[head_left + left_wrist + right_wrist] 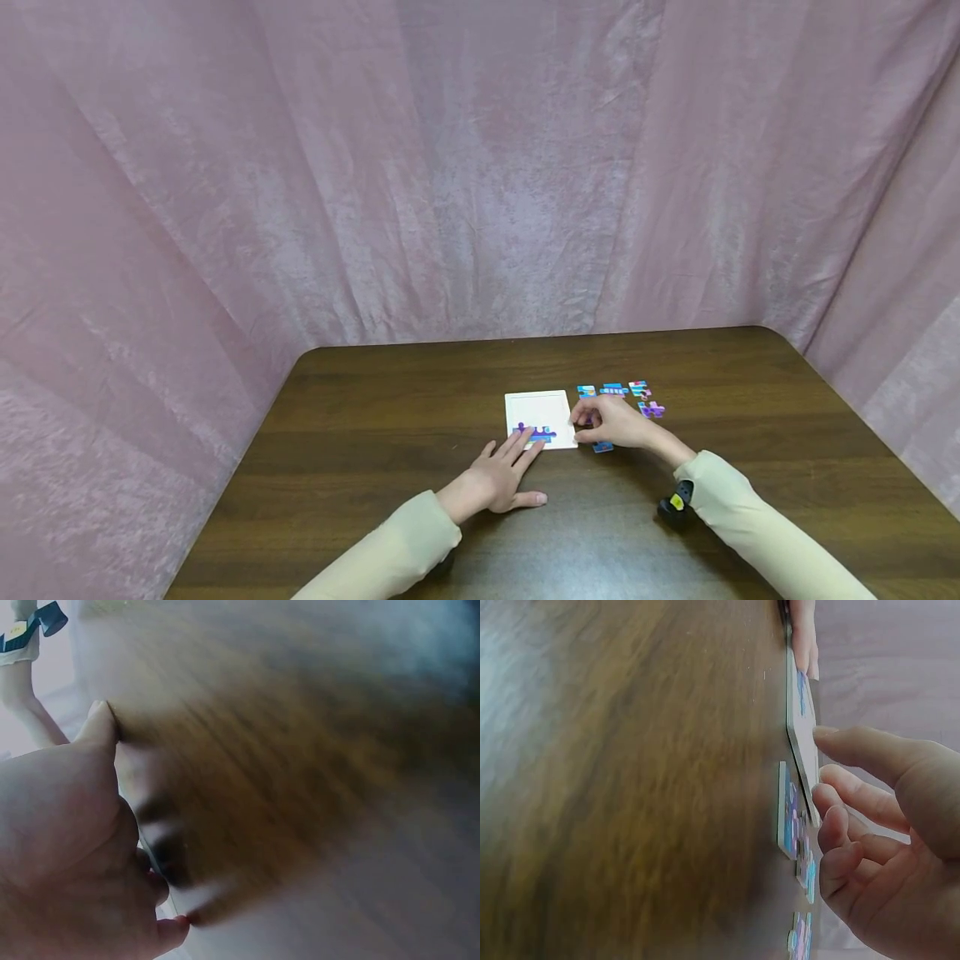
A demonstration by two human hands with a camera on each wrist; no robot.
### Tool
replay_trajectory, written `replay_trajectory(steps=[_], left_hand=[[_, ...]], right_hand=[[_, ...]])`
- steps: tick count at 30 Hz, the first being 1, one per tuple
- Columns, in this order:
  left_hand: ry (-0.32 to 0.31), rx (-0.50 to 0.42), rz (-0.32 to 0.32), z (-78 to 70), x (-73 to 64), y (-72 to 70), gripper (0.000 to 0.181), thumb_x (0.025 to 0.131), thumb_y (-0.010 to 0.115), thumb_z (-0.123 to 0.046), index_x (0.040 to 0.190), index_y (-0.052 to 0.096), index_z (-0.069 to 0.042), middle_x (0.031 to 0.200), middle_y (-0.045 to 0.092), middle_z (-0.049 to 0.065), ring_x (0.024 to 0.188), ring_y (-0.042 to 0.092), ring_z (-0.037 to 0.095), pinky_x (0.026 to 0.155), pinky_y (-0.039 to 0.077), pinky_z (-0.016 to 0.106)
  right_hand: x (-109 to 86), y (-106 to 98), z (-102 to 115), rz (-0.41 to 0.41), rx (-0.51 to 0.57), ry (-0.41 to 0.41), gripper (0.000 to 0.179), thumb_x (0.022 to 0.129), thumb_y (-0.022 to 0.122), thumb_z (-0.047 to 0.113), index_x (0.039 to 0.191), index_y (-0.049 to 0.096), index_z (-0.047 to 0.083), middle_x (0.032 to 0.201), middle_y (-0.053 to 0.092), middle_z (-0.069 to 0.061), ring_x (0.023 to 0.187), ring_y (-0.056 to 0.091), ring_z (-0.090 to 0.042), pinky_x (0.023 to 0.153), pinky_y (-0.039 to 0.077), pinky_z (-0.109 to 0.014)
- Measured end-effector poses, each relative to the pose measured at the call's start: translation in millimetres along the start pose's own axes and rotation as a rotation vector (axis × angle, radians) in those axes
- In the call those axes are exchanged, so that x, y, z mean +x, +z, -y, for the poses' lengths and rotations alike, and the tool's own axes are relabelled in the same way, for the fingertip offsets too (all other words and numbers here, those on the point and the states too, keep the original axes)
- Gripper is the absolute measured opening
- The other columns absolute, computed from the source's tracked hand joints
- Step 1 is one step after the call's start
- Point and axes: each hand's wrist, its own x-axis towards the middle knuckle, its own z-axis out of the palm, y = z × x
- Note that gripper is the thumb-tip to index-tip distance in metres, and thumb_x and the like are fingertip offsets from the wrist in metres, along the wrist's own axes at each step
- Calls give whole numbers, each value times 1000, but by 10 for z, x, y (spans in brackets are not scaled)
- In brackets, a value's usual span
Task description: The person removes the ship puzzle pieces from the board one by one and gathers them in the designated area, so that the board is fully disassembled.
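Note:
A white square puzzle tray (538, 407) lies on the table, with joined purple-and-blue jigsaw pieces (546, 434) along its near edge. My left hand (501, 481) rests with spread fingers, its fingertips on those pieces and the tray's near left part. In the left wrist view its palm (67, 840) hides the tray. My right hand (617, 422) is at the tray's right edge. The right wrist view shows its bent fingers (855, 859) and thumb apart, with no piece visible between them. A blue-and-purple jigsaw piece (786, 817) lies just below this hand.
Several loose jigsaw pieces lie right of the tray: a blue striped one (614, 389), a white-and-blue one (640, 388) and a purple one (652, 409). The brown wooden table (390, 400) ends at a pink curtain (480, 183) behind it.

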Motion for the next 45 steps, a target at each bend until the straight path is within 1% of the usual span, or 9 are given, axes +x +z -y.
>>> replay_trajectory(steps=[5, 9, 12, 19, 24, 32, 39, 42, 45], left_hand=[[-11, 6, 2, -28, -22, -45, 83, 91, 37, -70, 157, 10, -26, 165, 5, 0, 151, 11, 14, 118, 26, 43], [-5, 15, -2, -50, -65, -102, 82, 92, 38, -69, 156, 12, -26, 164, 8, 2, 151, 14, 16, 117, 28, 43], [6, 18, -6, -42, -67, -91, 82, 93, 36, -69, 157, 12, -24, 164, 8, 5, 151, 13, 18, 117, 28, 44], [13, 16, 8, -44, -88, -107, 82, 93, 37, -68, 157, 11, -24, 164, 8, 4, 151, 13, 21, 119, 24, 42], [4, 9, 0, -41, -94, -117, 83, 92, 38, -69, 157, 12, -25, 164, 8, 4, 151, 14, 28, 118, 26, 42], [-4, 3, 4, -40, -93, -112, 82, 92, 39, -69, 157, 12, -26, 163, 8, 16, 151, 14, 27, 117, 28, 41], [-19, -1, 2, -51, -113, -128, 83, 91, 38, -70, 157, 12, -27, 163, 9, 15, 151, 14, 27, 118, 28, 41], [-24, -1, 0, -56, -116, -136, 83, 91, 39, -70, 156, 13, -27, 163, 10, 15, 151, 15, 27, 117, 28, 41], [-25, -7, 4, -60, -117, -141, 83, 91, 39, -70, 157, 14, -24, 162, 10, 16, 150, 15, 28, 117, 29, 42]], right_hand=[[35, 17, 42, 7, -34, 5, 19, 80, 75, 11, 97, 69, 5, 82, 64, -3, 62, 48, -1, 59, 42, -18], [71, 30, 84, 15, -49, 19, 21, 80, 76, 11, 99, 70, 6, 82, 66, 0, 68, 53, -4, 62, 44, -18], [104, 56, 98, 33, -28, 15, 22, 81, 75, 11, 101, 69, 5, 85, 67, 0, 74, 56, -6, 65, 47, -19], [166, 120, 128, 95, 27, -15, 20, 85, 69, 2, 104, 67, -1, 90, 70, -8, 78, 63, -10, 70, 52, -21], [217, 152, 156, 122, 41, -11, 19, 86, 66, 0, 105, 67, -2, 90, 70, -10, 79, 63, -9, 70, 52, -20], [239, 173, 174, 143, 61, 17, 14, 87, 66, 2, 101, 67, 1, 84, 66, -5, 74, 57, -6, 67, 49, -21], [234, 165, 214, 126, 73, -71, 13, 85, 65, 2, 98, 64, 1, 81, 63, -1, 71, 54, -4, 65, 48, -22], [258, 185, 221, 124, 53, -35, 16, 84, 69, 4, 99, 64, 1, 84, 63, -3, 74, 54, -6, 68, 47, -22], [285, 214, 215, 135, 38, 29, 22, 83, 73, 6, 101, 63, 1, 88, 63, -6, 76, 53, -9, 71, 46, -22]])
